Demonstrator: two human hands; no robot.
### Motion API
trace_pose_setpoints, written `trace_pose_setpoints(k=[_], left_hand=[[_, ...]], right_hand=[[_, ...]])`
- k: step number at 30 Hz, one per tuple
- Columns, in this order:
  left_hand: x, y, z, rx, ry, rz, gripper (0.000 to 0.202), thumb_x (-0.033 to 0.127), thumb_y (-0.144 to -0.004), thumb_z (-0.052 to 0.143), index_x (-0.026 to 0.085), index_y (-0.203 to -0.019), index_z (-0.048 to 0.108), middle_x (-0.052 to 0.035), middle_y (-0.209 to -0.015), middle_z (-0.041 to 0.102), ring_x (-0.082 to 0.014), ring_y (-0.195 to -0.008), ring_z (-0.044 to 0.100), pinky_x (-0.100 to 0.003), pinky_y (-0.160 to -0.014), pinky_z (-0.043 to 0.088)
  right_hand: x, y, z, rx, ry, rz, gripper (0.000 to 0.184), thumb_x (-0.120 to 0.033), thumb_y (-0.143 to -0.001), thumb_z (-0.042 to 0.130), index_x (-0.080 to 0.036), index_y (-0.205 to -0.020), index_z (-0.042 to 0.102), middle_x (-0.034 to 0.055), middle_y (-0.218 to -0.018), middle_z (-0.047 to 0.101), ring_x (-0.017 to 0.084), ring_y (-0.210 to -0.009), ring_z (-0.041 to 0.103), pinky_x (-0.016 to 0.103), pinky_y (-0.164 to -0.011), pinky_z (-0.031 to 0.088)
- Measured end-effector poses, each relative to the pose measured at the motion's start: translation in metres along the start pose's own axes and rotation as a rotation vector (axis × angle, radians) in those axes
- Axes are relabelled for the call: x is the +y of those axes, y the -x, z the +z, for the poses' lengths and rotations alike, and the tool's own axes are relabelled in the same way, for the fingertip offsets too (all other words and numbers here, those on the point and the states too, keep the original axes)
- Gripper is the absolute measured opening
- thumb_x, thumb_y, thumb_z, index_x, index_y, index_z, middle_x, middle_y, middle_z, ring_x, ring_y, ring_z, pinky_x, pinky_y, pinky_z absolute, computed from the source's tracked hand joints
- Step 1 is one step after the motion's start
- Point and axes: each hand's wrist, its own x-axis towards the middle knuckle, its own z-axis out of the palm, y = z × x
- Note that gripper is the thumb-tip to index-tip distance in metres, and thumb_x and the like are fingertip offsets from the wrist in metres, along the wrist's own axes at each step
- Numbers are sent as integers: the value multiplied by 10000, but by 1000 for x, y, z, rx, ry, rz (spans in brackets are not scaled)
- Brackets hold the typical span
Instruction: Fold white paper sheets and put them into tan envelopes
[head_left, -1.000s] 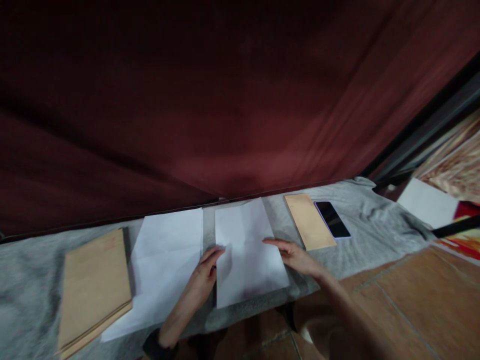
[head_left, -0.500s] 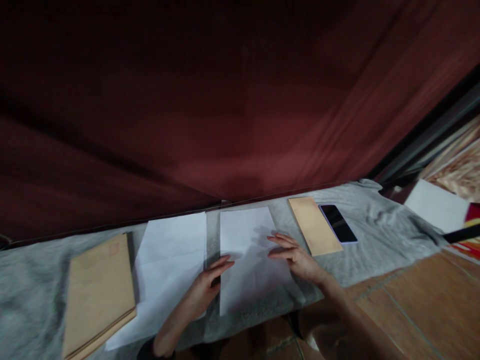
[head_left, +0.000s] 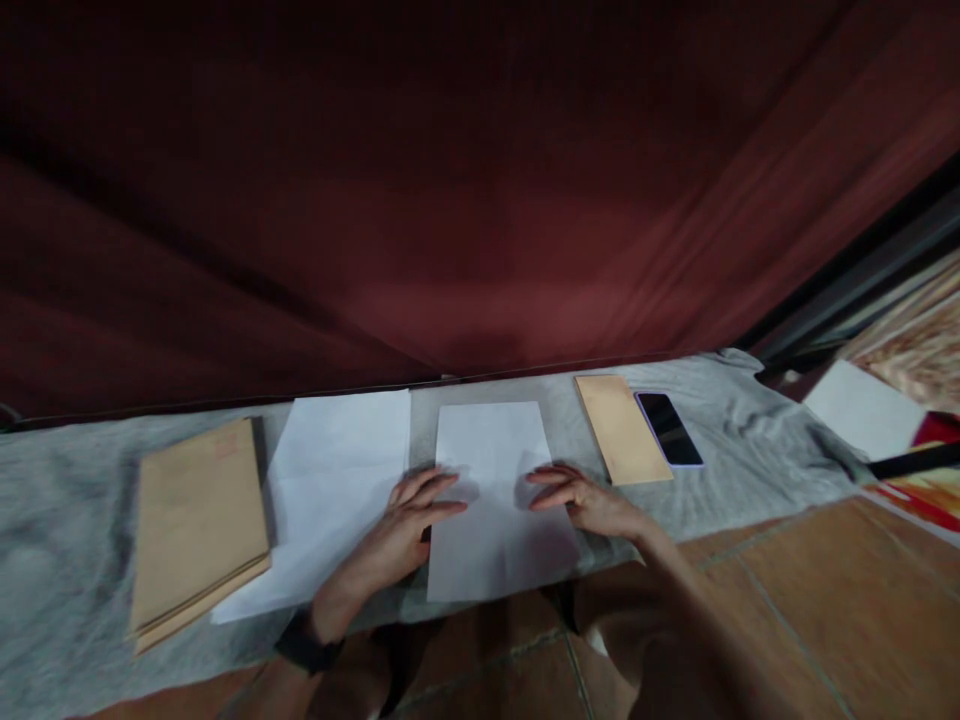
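A single white sheet of paper (head_left: 491, 540) lies on the grey cloth in front of me, its lower end near the cloth's front edge. My left hand (head_left: 409, 520) is at the sheet's left edge, fingers stretched over it and apart. At the right edge, my right hand (head_left: 581, 500) reaches over the paper with its fingers extended. Whether the fingertips press on the sheet or hover just above, I cannot tell. Left of that sheet lies more white paper (head_left: 337, 450), with a crease across it, partly covered by my left hand and forearm.
Brown envelopes (head_left: 199, 520) are stacked at the left, overlapping the white paper's edge. One brown envelope (head_left: 624, 430) lies to the right, beside a phone (head_left: 670, 430). Grey cloth (head_left: 757, 440) covers the surface, with a dark red drape (head_left: 480, 250) behind. Tiled floor (head_left: 810, 590) shows below.
The sheet has been straightened and shifted slightly toward the front edge. My left hand has moved up along its left side, while my right hand stays at the right edge. The view has tilted slightly.
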Motion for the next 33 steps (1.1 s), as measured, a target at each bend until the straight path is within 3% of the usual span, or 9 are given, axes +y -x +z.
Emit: trace_pose_setpoints(k=[3,7,9,11,14,16,21,28,33], left_hand=[[3,1,5,-108,9,80,741,-44,-703,567,383,-1294,696,8,-1534,549,-244,-1457,439,-492,-1216,324],[3,-2,3,-139,54,52,563,14,-776,559,368,-1162,765,-1,-1426,649,-222,-1362,557,-518,-1244,268],[3,-4,1,-82,136,24,460,62,-819,556,338,-1109,784,-12,-1341,708,-216,-1296,609,-504,-1236,288],[4,-7,2,2,272,-45,296,188,-874,589,287,-1060,797,-33,-1235,758,-233,-1194,665,-455,-1159,406],[3,-15,5,128,479,-254,304,451,-862,651,190,-906,801,-60,-970,801,-264,-918,718,-366,-851,564],[1,-22,8,202,573,-377,398,545,-790,691,159,-841,778,-56,-852,785,-255,-802,695,-333,-721,550],[-3,-39,11,314,725,-434,483,579,-709,723,150,-928,739,-60,-890,766,-232,-829,663,-320,-750,516],[0,-51,13,409,400,-521,309,498,-818,608,213,-698,599,30,-622,556,-158,-643,511,-262,-615,377],[7,-59,5,400,152,-602,327,428,-892,556,232,-642,479,44,-592,467,-145,-608,468,-261,-616,316]], right_hand=[[-4,4,-1,-69,47,2,290,-268,-844,752,-314,-1126,801,42,-1491,591,284,-1455,431,516,-1250,219],[-14,9,-8,-146,51,24,292,-354,-872,711,-328,-1152,790,19,-1517,564,272,-1485,392,515,-1274,141],[-17,10,-11,-123,-17,46,273,-420,-901,668,-298,-1102,808,31,-1466,614,271,-1428,469,490,-1260,208],[-16,10,-13,-78,-116,102,331,-493,-905,649,-237,-1022,823,62,-1333,705,272,-1291,590,438,-1181,368],[-9,8,-12,12,-247,257,423,-572,-869,661,-190,-965,815,63,-1081,785,268,-1058,688,396,-991,517],[-3,5,-11,86,-309,339,459,-607,-841,673,-185,-963,807,46,-972,788,260,-958,695,393,-912,536],[9,-7,-7,203,-339,392,504,-639,-818,662,-155,-884,787,38,-833,754,220,-811,658,340,-771,519],[14,-33,-2,382,-105,433,399,-526,-877,597,-181,-697,685,0,-584,600,169,-624,558,269,-579,391],[13,-46,0,468,162,540,352,-439,-904,594,-209,-637,617,-10,-529,538,156,-580,529,268,-560,321]])
